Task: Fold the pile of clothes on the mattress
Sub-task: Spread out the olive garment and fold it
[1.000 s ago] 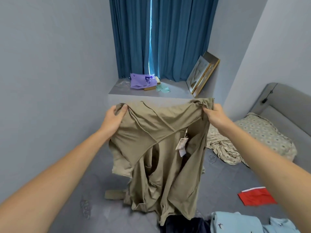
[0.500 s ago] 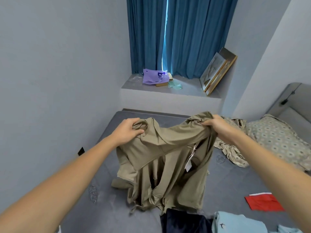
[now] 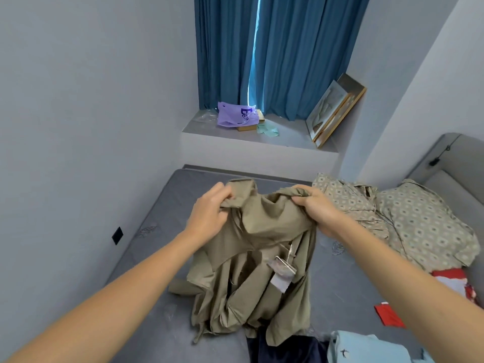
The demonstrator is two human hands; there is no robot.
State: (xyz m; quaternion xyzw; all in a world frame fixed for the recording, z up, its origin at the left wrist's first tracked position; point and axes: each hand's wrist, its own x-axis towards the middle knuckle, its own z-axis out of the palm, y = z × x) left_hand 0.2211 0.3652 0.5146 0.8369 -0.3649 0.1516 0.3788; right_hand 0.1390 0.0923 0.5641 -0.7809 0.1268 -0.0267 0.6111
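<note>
An olive-khaki garment with a paper tag hangs from both my hands, its lower part bunched on the grey mattress. My left hand pinches its top left edge. My right hand grips the top right edge. Both hands are close together over the middle of the mattress. At the near edge lie a dark navy garment and a light blue garment. A red cloth lies to the right, partly behind my right forearm.
A patterned beige pillow and a matching crumpled sheet lie at the right by the grey headboard. A window ledge behind the mattress holds a purple bag and leaning picture frames. Walls close in on the left.
My hands have dropped lower and come closer together with the khaki garment, so more of it now rests bunched on the mattress. The view has tilted down.
</note>
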